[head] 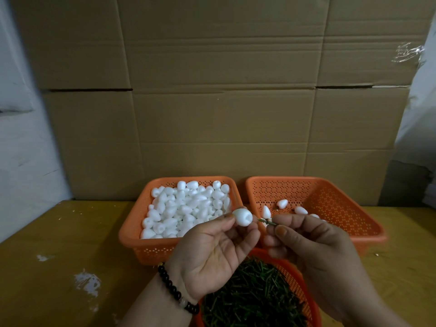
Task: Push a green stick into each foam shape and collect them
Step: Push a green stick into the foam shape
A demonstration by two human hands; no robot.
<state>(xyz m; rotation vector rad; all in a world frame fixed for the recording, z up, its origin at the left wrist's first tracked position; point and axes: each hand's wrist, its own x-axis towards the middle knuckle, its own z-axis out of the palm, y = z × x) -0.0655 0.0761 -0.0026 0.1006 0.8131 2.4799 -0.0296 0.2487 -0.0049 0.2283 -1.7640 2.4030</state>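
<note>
White foam shapes (188, 206), perforated orange baskets (349, 208), seemingly dark green sticks (252, 296), yellowish table (59, 232).

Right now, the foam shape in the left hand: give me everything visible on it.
The foam shape is white, egg-like, matte, seemingly styrofoam, with a dark hole in the end facing right. The left hand pinches it at the fingertips, above the gap between two orange baskets. The green stick, pinched by the right hand, points at the hole, not yet inserted.

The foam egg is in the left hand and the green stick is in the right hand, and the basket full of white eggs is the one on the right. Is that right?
Nearly. The head view shows the foam egg in the left hand and the green stick in the right hand, but the full basket is on the left. The right basket holds only a few.
</note>
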